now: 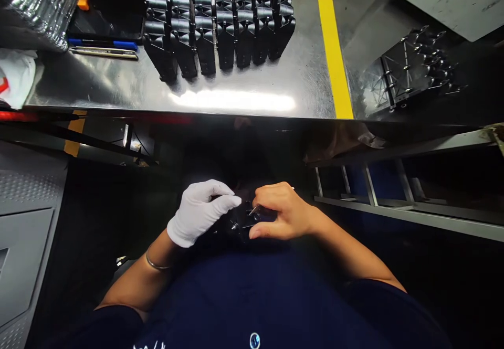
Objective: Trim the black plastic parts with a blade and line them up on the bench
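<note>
My left hand (202,210), in a white glove, is held in front of my body with thumb and fingers pinched together. At its fingertips is a glossy black part (244,222), which blends into the dark background, so its outline is hard to make out. My bare right hand (284,212) curls close by on the right, its thumb stretched below the part. A slim tool with a pointed metal tip (254,210) sticks out from under its fingers. The rest of that tool is mostly hidden in the hand.
On the metal bench (118,89) ahead stand several rows of black molded parts (226,39). Pens (102,43) and a stack of clear plastic trays (33,8) lie left. Yellow tape (333,44) crosses the bench; more black parts (413,71) sit right. A metal rack (409,212) stands lower right.
</note>
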`<state>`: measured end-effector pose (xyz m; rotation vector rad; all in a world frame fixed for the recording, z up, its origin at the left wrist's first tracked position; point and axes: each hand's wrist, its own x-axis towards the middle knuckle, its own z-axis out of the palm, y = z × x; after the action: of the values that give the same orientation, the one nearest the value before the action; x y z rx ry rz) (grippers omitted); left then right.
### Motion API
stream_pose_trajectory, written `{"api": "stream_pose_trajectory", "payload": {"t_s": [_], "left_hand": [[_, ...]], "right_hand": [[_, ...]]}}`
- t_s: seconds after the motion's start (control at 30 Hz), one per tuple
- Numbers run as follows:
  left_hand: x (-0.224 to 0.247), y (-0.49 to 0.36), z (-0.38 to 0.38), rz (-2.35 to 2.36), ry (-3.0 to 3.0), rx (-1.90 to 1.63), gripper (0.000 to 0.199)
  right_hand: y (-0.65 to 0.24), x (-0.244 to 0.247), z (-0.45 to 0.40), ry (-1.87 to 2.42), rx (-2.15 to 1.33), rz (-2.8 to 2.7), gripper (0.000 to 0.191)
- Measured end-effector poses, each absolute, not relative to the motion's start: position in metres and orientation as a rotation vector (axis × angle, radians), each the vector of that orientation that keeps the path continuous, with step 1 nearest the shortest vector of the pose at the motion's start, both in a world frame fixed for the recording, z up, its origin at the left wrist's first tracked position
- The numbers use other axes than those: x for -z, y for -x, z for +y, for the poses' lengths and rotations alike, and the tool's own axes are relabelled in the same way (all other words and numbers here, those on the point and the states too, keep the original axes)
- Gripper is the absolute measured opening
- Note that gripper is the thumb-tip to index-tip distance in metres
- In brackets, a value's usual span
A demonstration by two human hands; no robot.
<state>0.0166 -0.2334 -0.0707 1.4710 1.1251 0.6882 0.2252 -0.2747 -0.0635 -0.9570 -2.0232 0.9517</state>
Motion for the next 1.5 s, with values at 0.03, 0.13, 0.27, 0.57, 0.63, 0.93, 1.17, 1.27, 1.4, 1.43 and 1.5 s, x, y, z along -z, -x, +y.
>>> {"api": "stream_pose_trajectory", "payload": {"t_s": [0.03,0.13,0.27,0.57,0.63,0.93,1.17,1.27,1.4,1.43,1.5], "left_hand": [[0.071,-0.017,-0.233,1.116,-1.484,-0.689,0.014],[0.072,-0.019,-0.234,1.117,-1.460,-0.699,0.013],[0.074,-0.021,-0.236,1.160,-1.373,-0.730,0.014],[0.073,-0.030,-0.236,1.305,-1.170,-0.795,0.017],[0.073,-0.032,-0.235,1.342,-1.134,-0.821,0.019],[0.074,-0.039,-0.234,1.401,-1.022,-0.814,0.023],[0.070,-0.041,-0.224,1.428,-0.973,-0.701,0.031],[0.071,-0.038,-0.218,1.411,-1.004,-0.608,0.034],[0.074,-0.037,-0.215,1.412,-1.068,-0.536,0.036],[0.074,-0.037,-0.215,1.420,-1.078,-0.523,0.037],[0.074,-0.038,-0.214,1.435,-1.095,-0.507,0.038]], "right_hand": [[-0.224,0.064,-0.275,0.960,-0.922,-2.048,0.040],[-0.222,0.067,-0.274,0.962,-0.903,-2.075,0.043],[-0.223,0.067,-0.275,0.999,-0.854,-2.070,0.047],[-0.220,0.072,-0.274,1.173,-0.474,-2.106,0.050],[-0.219,0.074,-0.273,1.197,-0.407,-2.105,0.051],[-0.218,0.072,-0.271,1.256,-0.420,-2.115,0.053],[-0.225,0.068,-0.269,1.191,-0.876,-1.926,0.034],[-0.219,0.075,-0.268,1.288,-0.465,-1.866,0.020],[-0.212,0.085,-0.267,1.313,-0.143,-1.905,0.013],[-0.212,0.087,-0.267,1.329,-0.115,-1.917,0.013],[-0.212,0.088,-0.266,1.355,-0.083,-1.937,0.013]]}}
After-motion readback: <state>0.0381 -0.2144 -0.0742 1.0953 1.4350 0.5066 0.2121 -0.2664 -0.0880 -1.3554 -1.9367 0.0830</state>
